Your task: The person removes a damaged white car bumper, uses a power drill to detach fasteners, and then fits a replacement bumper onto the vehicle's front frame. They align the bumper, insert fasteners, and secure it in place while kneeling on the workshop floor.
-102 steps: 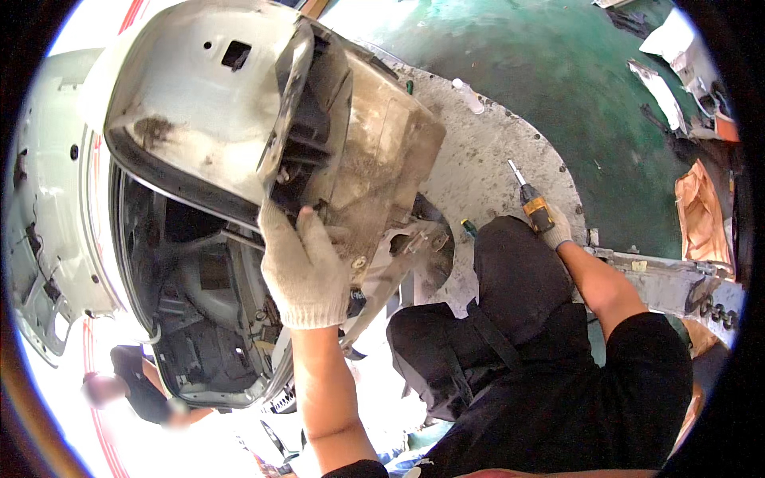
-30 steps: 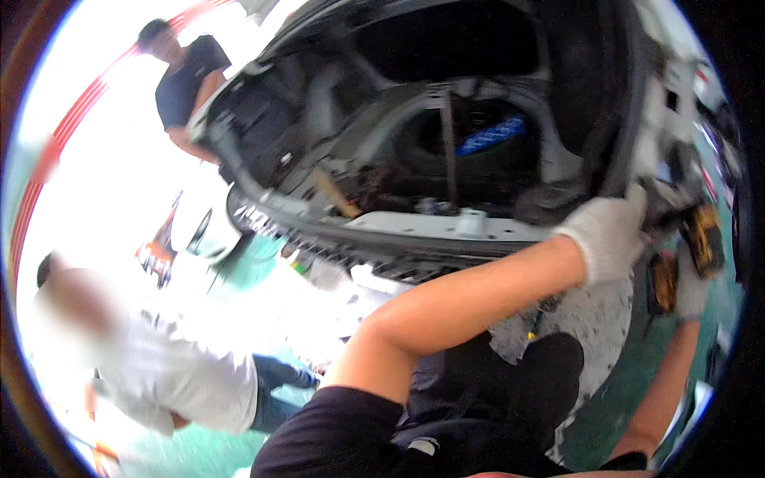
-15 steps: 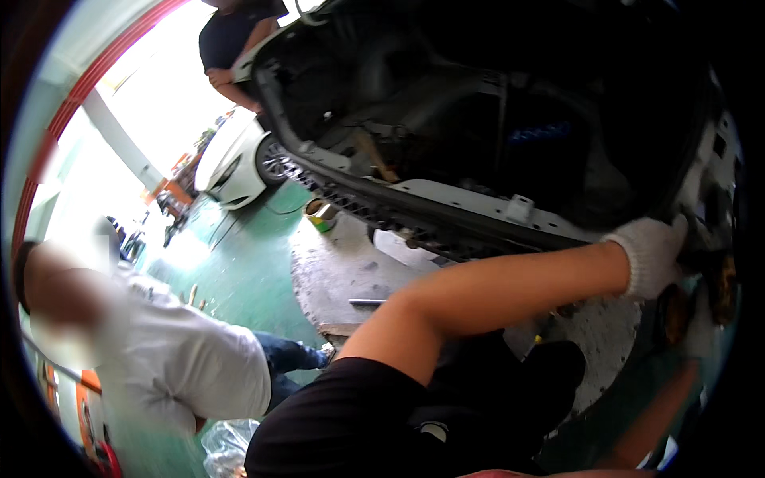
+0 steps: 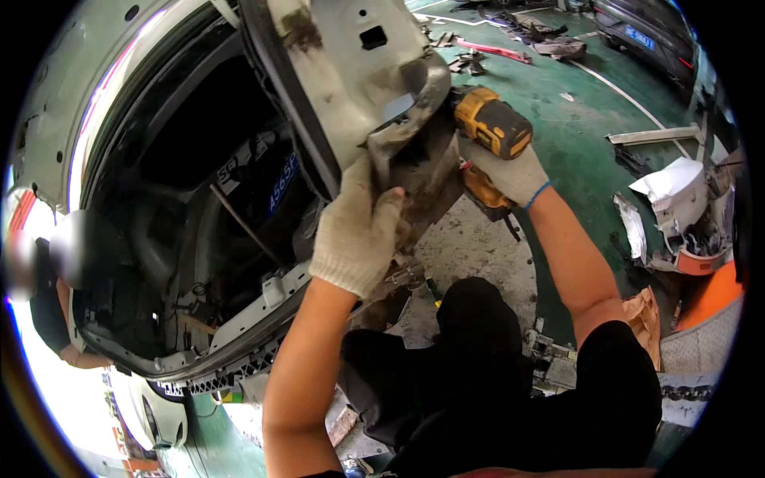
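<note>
The car body stands ahead of the person and to the left of both hands; its luggage compartment opens on the left of the left forearm, the sill slanting from lower left to upper right; inside lie a slanted rod, a blue plate beyond it and a short wooden piece near the sill; the deeper interior is too dark to read.

The rear corner panel lies directly ahead of the left hand, which is the nearer of the two to its lower edge; the panel's long axis runs away from the person.

The yellow-and-black cordless drill is to the right of the panel; its barrel points up and left toward the panel's rounded end; whether the nose touches cannot be told. The right hand is wrapped around the drill's handle, between barrel and battery; the left hand meets the panel's lower corner, thumb set apart from the fingers; whether it pinches the edge cannot be told.
</note>
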{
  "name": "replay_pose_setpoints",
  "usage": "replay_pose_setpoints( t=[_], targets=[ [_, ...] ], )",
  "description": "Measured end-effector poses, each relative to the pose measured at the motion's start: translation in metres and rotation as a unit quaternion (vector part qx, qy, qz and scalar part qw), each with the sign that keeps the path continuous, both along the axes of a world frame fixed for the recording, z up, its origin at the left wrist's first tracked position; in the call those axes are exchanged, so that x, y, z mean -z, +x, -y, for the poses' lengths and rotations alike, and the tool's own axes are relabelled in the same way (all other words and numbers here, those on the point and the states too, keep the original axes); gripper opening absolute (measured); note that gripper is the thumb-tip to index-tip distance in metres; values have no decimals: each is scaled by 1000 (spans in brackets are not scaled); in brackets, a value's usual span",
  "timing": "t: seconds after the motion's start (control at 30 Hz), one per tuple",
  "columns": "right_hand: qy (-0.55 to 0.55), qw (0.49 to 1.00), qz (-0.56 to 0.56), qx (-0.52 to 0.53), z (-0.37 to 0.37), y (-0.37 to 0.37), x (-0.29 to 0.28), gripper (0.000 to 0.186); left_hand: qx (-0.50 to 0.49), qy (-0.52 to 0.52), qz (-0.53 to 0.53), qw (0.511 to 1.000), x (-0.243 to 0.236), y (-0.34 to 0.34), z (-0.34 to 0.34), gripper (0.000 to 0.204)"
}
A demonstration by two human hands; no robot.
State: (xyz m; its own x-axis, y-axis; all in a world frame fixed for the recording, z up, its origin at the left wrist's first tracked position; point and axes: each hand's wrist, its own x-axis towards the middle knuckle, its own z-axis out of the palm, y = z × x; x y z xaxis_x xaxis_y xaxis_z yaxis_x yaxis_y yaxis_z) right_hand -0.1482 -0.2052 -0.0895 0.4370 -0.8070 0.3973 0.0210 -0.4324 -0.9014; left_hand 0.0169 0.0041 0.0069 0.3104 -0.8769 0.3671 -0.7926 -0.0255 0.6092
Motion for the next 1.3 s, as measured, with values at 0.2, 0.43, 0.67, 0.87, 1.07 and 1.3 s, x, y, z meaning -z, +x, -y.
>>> replay_pose_setpoints(
  t=[0.2, 0.43, 0.67, 0.87, 1.07, 1.3],
  targets=[
    [-32, 997, -62, 14, -5, -1, -7, 39, -3, -25, 87, 996, -1, -2, 0, 48],
    [-74, 994, -83, 22, -2, 0, -2, 43, -10, -21, 79, 997, 4, 1, 2, 49],
    [-117, 984, -131, 43, 2, 3, 1, 43, -31, 21, 37, 999, 3, 0, 2, 50],
    [-78, 993, -83, 43, -12, 0, -8, 47, -25, 5, -42, 999, 13, 7, 3, 50],
    [-194, 967, -144, 85, -19, 1, -11, 44, -2, -8, -40, 999, 12, 7, 5, 45],
    [-137, 973, -163, 85, -24, -5, -12, 40, 6, -4, -181, 984, 5, -12, 4, 48]
  ],
)
